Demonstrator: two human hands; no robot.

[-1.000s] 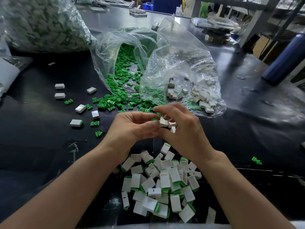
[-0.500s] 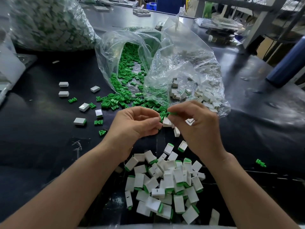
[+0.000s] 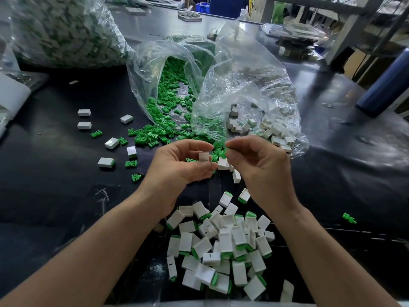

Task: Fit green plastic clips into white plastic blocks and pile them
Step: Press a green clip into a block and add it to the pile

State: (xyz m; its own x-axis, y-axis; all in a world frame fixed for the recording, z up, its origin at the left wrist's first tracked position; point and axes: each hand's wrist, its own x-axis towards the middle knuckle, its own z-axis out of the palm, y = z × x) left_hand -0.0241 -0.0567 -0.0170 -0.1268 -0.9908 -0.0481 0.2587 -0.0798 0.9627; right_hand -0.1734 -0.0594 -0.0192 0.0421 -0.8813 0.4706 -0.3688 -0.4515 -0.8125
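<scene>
Hovering over the pile [image 3: 225, 241], both hands are closed on parts — block [image 3: 204, 156] pinched by left hand [image 3: 177, 171], clip [image 3: 223, 154] by right hand [image 3: 263, 171], near each other.

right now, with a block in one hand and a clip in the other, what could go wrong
1. The right hand pinches the green clip only at its fingertips; it could slip before reaching the white block held in the left hand.
2. The pile of finished blocks lies between the forearms; a lowered wrist might scatter it.
</scene>
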